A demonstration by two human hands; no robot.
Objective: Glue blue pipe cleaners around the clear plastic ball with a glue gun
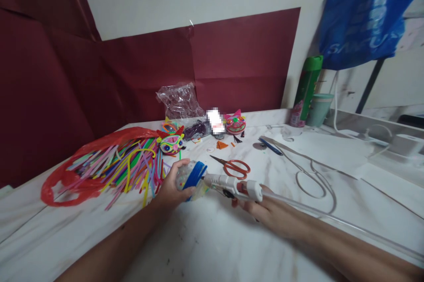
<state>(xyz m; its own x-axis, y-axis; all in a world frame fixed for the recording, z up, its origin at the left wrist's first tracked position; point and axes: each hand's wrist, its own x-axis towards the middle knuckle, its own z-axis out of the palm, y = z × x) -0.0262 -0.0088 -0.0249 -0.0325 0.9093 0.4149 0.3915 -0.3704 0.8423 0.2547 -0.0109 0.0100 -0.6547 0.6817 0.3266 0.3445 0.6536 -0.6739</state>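
Note:
My left hand [175, 187] is wrapped round a clear rounded object [184, 176] banded with blue strips [195, 175]. In my right hand [253, 204] is a white glue gun [228, 184], a glue stick trailing from its back end. The gun's nozzle points left, right by the blue strips; whether it touches them cannot be made out. Just beyond the hands, orange-handled scissors [236, 168] lie on the marbled table [205, 246].
Colourful pipe cleaners [132, 165] lie on a red bag [56, 191] at left. Two decorated animal heads [170, 142] [236, 123] stand behind. A blue pen-like tool [270, 146], looped cable [311, 184], green bottle [308, 89] and cup [320, 109] are at right.

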